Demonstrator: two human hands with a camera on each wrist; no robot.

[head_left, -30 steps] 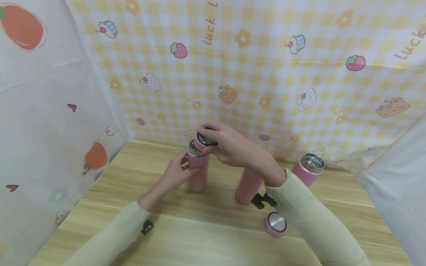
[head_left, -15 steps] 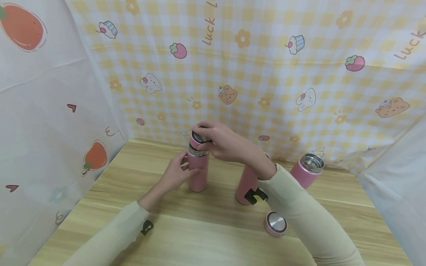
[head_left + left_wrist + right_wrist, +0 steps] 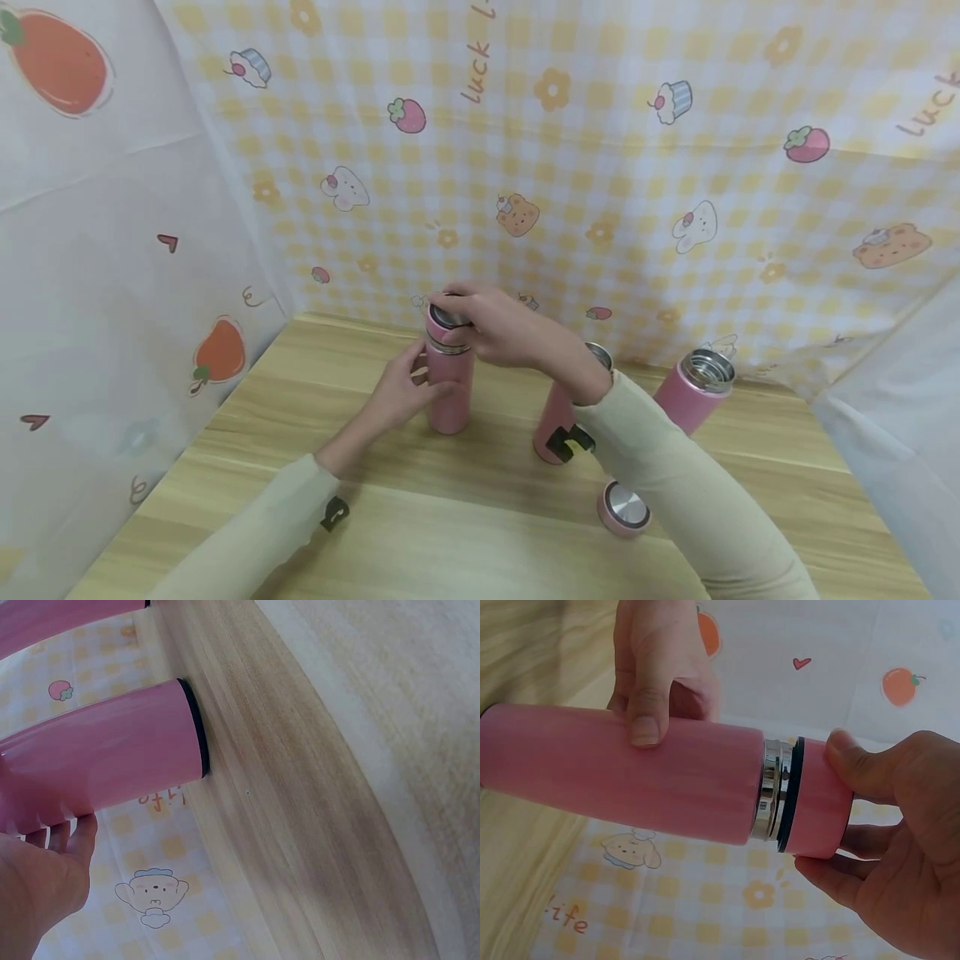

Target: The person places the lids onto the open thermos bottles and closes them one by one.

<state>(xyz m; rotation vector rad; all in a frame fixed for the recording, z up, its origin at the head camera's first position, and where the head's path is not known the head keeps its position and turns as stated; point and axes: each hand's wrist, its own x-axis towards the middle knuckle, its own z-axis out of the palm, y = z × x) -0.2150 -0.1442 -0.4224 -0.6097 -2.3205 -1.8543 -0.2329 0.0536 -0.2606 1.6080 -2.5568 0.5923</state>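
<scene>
A pink thermos bottle (image 3: 450, 400) stands upright on the wooden table, with a pink lid (image 3: 821, 799) on its mouth. Part of the steel neck (image 3: 771, 791) shows between lid and body in the right wrist view. My left hand (image 3: 400, 387) grips the bottle's body from the left, thumb across its near side. With fingers and thumb round its rim, my right hand (image 3: 498, 327) holds the lid from above. In the left wrist view, the left hand (image 3: 49, 877) touches the bottle (image 3: 112, 754); the lid lies outside that view.
Two more pink bottles, a middle one (image 3: 552, 425) and a right one (image 3: 686, 400), stand uncapped with steel mouths showing. The right forearm partly covers both. A loose pink lid (image 3: 624, 508) lies on the wooden table (image 3: 450, 533). A checked cloth (image 3: 600, 167) hangs behind.
My right hand has moved left and brought the lid from a tilt beside the bottle's mouth down level onto it. The left hand keeps its grip on the bottle.
</scene>
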